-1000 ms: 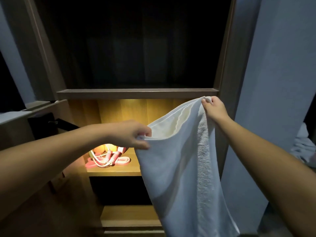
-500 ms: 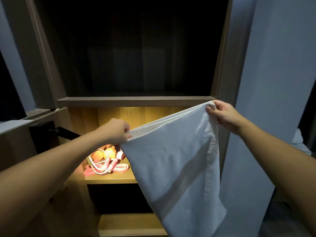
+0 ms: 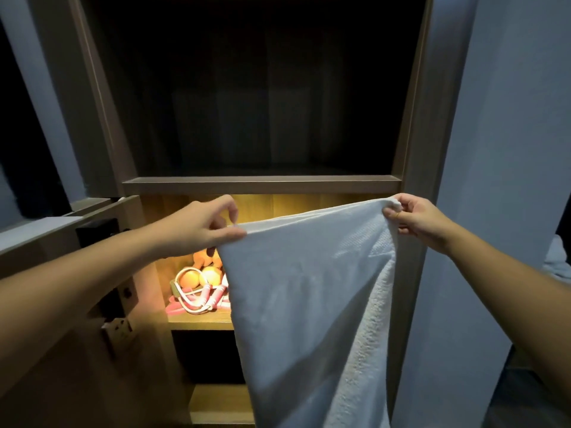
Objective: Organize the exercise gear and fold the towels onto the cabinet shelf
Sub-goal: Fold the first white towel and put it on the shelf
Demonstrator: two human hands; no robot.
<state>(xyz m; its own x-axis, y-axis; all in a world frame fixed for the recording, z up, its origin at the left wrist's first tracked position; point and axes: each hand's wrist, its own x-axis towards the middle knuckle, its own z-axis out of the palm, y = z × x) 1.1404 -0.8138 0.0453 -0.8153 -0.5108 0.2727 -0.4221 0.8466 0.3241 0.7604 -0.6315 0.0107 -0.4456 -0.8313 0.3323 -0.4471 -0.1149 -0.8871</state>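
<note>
Some exercise gear [image 3: 197,291] behind towel [image 3: 309,304]

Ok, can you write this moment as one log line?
towel: hanging spread, unfolded | left hand: pinches top corner | right hand: grips other corner | exercise gear: on lit shelf

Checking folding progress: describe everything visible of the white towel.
The white towel, soft terry with a coarser woven band down its right side, hangs in front of the lit cabinet shelf. Its top edge is stretched between the left hand, which pinches one corner, and the right hand, gripping the other slightly higher. Its lower end runs out of view.
</note>
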